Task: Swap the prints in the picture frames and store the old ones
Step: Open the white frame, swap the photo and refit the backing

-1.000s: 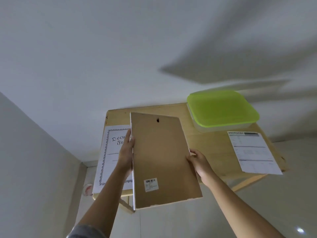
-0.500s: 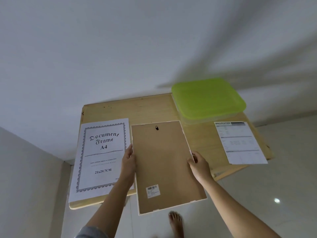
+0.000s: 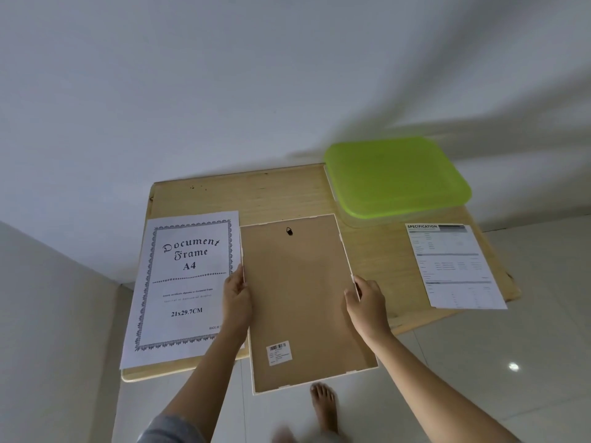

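Light wooden rectangular surface (image 3: 281, 196) against a white wall. Lime-green translucent plastic lid on a clear shallow storage box (image 3: 396, 177) sits at the far right corner. White-edged picture frame with brown fibreboard backing (image 3: 303, 302) is back-side up at centre, near end overhanging the surface edge, barcode sticker (image 3: 279, 351) near its bottom. White "Document Frame A4" print with ornate border (image 3: 185, 289) lies flat just left of it. White "SPECIFICATION" sheet (image 3: 454, 266) lies at right. Left hand (image 3: 236, 294) grips the frame's left edge, right hand (image 3: 364, 297) grips its right edge. 1 bare foot (image 3: 324, 404) on the tiled floor.
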`<action>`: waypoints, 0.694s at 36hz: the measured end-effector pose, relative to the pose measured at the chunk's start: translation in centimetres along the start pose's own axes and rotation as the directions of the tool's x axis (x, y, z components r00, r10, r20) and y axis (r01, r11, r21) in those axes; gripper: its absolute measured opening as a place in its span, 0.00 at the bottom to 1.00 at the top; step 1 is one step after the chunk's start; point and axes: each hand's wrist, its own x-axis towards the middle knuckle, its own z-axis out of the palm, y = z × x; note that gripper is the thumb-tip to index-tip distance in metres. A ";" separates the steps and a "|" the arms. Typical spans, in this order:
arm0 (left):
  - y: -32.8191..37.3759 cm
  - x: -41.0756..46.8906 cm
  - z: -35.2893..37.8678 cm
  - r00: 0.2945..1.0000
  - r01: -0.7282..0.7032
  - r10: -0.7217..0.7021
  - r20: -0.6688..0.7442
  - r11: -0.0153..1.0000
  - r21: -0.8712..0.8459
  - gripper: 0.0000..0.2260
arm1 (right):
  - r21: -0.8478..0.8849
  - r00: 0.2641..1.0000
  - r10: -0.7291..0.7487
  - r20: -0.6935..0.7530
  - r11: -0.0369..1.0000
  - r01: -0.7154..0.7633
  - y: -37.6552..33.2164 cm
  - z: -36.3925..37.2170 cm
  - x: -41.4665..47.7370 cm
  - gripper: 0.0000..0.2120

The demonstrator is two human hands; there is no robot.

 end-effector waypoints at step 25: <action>4.0 7.8 1.5 0.955 -0.236 0.292 -0.046 0.845 0.480 0.15 | -0.068 0.921 -0.378 0.091 0.921 0.385 -4.8 3.2 6.0 0.15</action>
